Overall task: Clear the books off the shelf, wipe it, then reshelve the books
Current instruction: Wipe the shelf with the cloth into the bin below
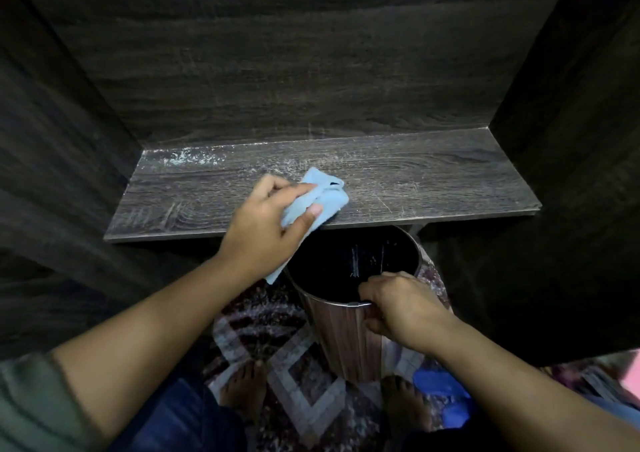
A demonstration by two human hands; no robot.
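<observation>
A dark wood-grain shelf runs across the middle of the view, bare of books, with pale dust along its back edge and left corner. My left hand grips a light blue cloth against the shelf's front edge, and one end of the cloth hangs below my wrist. My right hand grips the near rim of a round bin, held just under the shelf's front edge below the cloth. The bin has wood-patterned sides and a dark inside. No books show in the view.
Dark wood-grain panels wall the shelf in at the back and on both sides. A patterned rug lies under my bare feet. Blue slippers sit by my right foot, and blurred items lie at the far right.
</observation>
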